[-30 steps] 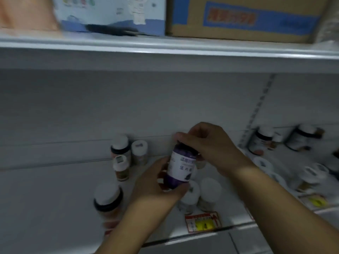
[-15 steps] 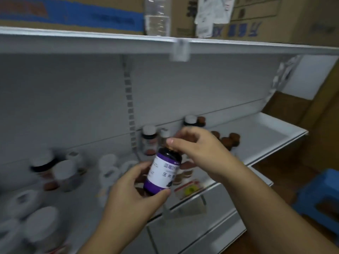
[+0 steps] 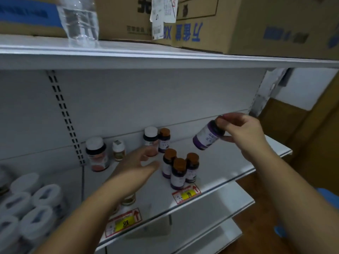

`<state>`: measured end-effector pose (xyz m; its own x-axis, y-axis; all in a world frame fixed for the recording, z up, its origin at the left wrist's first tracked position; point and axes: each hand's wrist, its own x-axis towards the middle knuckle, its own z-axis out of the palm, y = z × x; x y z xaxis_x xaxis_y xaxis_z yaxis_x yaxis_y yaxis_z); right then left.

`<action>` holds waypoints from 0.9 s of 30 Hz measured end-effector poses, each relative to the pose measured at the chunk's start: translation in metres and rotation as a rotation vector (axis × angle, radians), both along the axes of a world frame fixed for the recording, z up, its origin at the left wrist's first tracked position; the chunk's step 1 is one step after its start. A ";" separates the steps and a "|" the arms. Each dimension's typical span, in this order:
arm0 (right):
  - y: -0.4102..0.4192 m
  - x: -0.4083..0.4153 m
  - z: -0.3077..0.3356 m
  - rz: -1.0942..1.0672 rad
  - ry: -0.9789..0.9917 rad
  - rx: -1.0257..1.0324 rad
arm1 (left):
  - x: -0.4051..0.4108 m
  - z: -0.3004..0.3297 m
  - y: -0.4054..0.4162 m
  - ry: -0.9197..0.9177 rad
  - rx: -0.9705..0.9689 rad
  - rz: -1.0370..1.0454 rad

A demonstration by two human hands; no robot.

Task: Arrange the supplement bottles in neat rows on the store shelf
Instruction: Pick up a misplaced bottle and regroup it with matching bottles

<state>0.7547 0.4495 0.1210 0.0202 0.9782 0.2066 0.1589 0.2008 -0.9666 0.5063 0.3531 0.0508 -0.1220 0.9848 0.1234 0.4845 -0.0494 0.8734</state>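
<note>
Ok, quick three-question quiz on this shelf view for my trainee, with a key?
1. True or false: the right hand grips the tilted purple-labelled dark bottle by its cap end.
2. How many brown-capped purple bottles stand clustered behind the yellow "98" price tag?
3. The left hand is: A) holding a bottle B) open, holding nothing C) out of view.

Key: 1 true; 2 three; 3 B.
</note>
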 end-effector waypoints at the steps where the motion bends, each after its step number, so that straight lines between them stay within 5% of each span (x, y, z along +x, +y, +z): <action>1: 0.017 -0.004 -0.007 -0.002 -0.019 -0.009 | -0.001 -0.002 0.009 0.010 -0.003 0.005; 16: 0.125 -0.045 -0.098 0.532 -0.554 -0.261 | -0.013 -0.013 0.078 0.166 -0.162 0.043; 22: 0.135 -0.037 -0.102 0.659 -0.753 -0.106 | 0.003 -0.013 0.088 0.155 -0.185 0.099; 27: 0.170 -0.077 -0.100 0.674 -0.689 0.072 | 0.018 -0.009 0.091 0.176 -0.161 0.161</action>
<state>0.6778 0.6195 0.0207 -0.6887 0.7246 0.0234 0.5160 0.5125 -0.6864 0.5243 0.4445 0.0419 -0.2693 0.9630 -0.0001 0.6194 0.1733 0.7657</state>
